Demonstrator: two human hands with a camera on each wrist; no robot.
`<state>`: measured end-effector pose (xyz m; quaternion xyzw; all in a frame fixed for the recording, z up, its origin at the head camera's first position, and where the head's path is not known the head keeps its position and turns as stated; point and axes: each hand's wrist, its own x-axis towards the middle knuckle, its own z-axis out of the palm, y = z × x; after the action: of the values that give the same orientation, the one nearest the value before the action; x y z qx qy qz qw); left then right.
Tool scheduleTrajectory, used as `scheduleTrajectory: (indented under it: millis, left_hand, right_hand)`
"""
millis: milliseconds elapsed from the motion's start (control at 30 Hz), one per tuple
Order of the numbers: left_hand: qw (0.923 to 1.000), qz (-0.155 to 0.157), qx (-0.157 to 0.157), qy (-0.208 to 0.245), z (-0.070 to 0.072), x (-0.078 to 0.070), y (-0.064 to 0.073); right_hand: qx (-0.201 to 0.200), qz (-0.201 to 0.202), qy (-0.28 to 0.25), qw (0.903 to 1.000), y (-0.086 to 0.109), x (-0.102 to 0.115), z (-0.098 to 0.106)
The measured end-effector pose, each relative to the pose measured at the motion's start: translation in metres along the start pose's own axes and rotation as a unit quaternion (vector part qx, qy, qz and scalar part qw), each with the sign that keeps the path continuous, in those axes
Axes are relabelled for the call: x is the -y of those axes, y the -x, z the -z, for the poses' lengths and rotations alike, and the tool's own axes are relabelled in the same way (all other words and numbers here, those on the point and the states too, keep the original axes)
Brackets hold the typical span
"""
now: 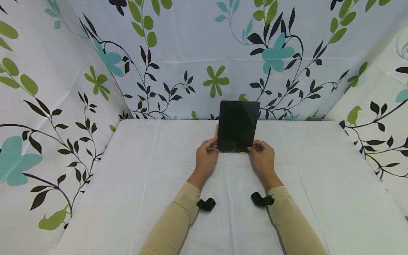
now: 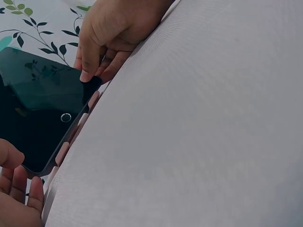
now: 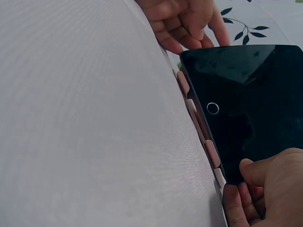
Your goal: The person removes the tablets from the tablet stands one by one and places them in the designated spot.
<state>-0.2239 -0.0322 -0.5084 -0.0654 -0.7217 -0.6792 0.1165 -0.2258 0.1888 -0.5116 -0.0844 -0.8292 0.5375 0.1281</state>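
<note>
Left hand (image 1: 206, 157): tablet's (image 1: 239, 125) lower left corner pinched, thumb on front, fingers round edge. Tablet: held tilted upright toward far side of white tablecloth (image 1: 95, 194), home button (image 2: 66, 117) nearest wearer; pink tabs (image 3: 212, 152) seen along lower edge, apparently placed to support it. Right hand (image 1: 264, 159): opposite corner likewise pinched; paired grip presumably used for level steadiness, screen left mostly uncovered.
</note>
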Motion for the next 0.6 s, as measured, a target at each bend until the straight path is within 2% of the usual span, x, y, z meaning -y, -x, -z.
scheduleTrajectory:
  millis: [67,300,500,600]
  left_hand:
    - [1.0,-0.002,0.001,-0.002,0.0,0.0,0.0]
    - [1.0,0.001,0.003,0.004,0.002,-0.032,0.011]
    - [0.9995,0.013,0.02,0.023,0.001,-0.01,0.006]
    - [0.9986,0.016,0.032,0.039,0.002,-0.004,0.005]
  right_hand:
    - [0.0,0.002,-0.001,1.0,0.001,0.001,0.0]
    - [-0.001,0.015,-0.004,0.9999,0.002,0.001,0.0]
    - [-0.007,0.022,-0.011,0.9997,0.004,0.001,0.001]
    - [-0.008,0.023,-0.022,0.9995,0.004,0.002,0.002]
